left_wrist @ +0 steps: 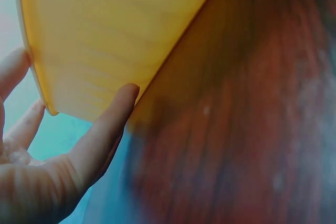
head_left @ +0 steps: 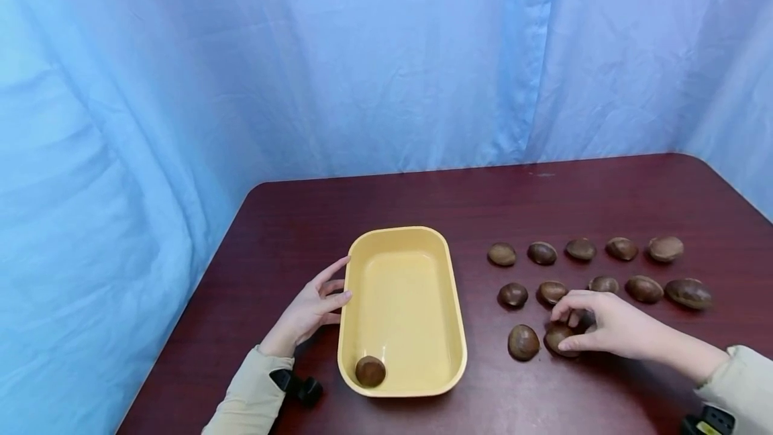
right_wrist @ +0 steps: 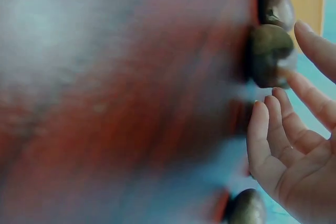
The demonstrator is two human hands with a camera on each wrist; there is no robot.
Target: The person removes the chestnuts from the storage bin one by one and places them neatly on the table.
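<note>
The table [head_left: 423, 200] is dark red wood, w/ a blue curtain [head_left: 181, 86] behind and to the left of it. On the left part of the table stands a yellow tray [head_left: 403, 247], long side running away from the person. Inside it lies only one nut [head_left: 370, 370], at the near left corner, so the tray is almost bare. The left hand [head_left: 311, 311] rests against the tray's left wall w/ fingers straight and relaxed; it touches the rim but does not grip it, and the left wrist view shows the thumb [left_wrist: 113, 116] just at the tray's outer side. To the right of the tray about 12 nuts lie on the table in approx. three rows: a far row [head_left: 582, 249] of five, a middle row [head_left: 643, 288] of five, and a near row w/ two. The right hand [head_left: 604, 327] is over the near row, fingers curled down, and it pinches a nut [head_left: 558, 339] between thumb and fingertips; the nut seems to be on the table, not lifted. Just left of it lies a free nut [head_left: 523, 342]. As I judge it, the work is at an early stage: one nut in the tray, a second in the fingers, and the rest not moved yet.
</note>
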